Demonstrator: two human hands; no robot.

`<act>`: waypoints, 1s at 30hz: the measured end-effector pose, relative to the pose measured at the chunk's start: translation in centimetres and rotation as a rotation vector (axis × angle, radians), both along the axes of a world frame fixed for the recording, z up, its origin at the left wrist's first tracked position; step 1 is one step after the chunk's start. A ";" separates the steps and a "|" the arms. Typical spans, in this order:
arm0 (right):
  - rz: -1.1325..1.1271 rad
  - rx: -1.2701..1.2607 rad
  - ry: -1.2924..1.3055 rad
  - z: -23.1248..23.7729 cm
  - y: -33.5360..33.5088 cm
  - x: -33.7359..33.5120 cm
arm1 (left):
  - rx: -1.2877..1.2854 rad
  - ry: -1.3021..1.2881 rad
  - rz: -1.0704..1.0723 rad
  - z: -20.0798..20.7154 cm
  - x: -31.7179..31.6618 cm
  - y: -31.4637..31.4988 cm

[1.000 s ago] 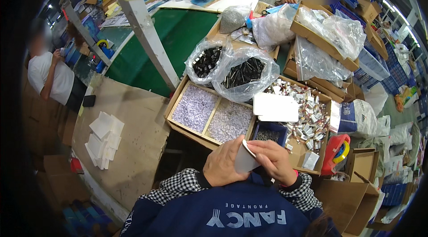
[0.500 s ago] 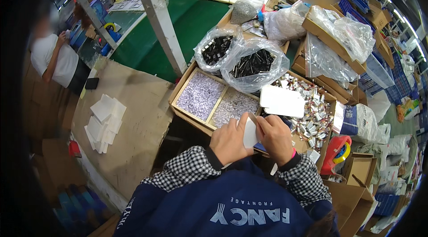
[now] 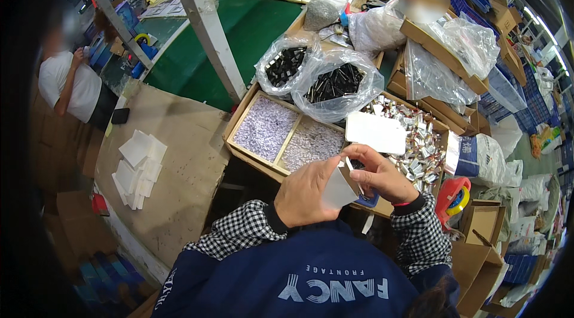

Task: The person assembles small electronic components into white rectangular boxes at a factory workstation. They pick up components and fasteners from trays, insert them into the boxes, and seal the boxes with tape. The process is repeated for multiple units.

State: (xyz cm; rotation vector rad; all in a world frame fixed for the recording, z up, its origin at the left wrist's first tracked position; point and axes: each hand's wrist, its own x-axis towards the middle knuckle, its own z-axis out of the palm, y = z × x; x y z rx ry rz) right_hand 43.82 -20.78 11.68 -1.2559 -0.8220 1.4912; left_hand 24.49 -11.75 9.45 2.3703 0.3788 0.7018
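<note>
My left hand [image 3: 307, 193] is closed around a small flat white box [image 3: 339, 189], thumb along its upper edge. The box stands tilted in front of my chest, a narrow white flap at its top end. Around that end curve the thumb and forefinger of my right hand [image 3: 384, 175], with a gap between them. Just behind my hands lies a white card [image 3: 375, 133] on a heap of small silvery metal parts [image 3: 426, 153]. A blue tray [image 3: 368, 200] with tiny dark pieces is partly hidden under my right hand.
Left of the parts heap, a wooden divided tray [image 3: 281, 148] holds pale granules. Clear bags of black parts [image 3: 336, 84] stand behind it. White cards [image 3: 139, 165] lie stacked on the left table [image 3: 179, 138]. At right sits a red tape dispenser [image 3: 449, 201]. Other people are across and left.
My right hand has shifted right and its thumb and forefinger have spread apart at the box's top end. The box now shows more of its face, with a flap visible.
</note>
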 end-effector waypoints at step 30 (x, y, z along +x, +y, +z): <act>-0.219 0.137 0.005 -1.1 -1.4 -3.1 | 0.061 0.012 -0.012 0.3 -0.3 -0.6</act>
